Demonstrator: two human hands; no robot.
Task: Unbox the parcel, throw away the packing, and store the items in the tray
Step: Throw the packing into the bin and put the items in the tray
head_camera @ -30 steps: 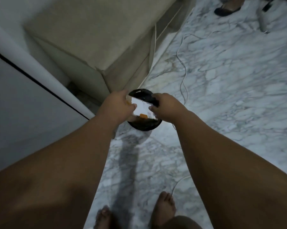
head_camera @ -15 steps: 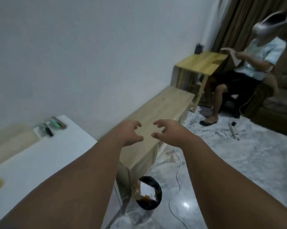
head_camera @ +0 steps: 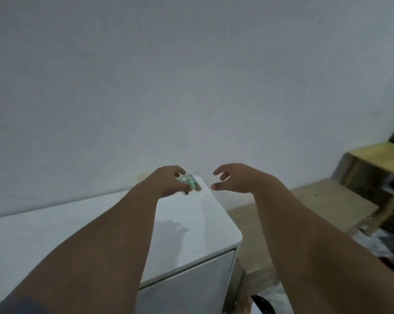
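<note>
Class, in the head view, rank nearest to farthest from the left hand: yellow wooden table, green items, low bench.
1. green items, just beyond the left hand.
2. low bench, to the right.
3. yellow wooden table, far right.

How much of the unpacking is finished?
Looks partly done: both the left hand and right hand hold nothing, with the bin below. Now the left hand hovers by small green things on the white table. Storing remains; no tray shows.
</note>
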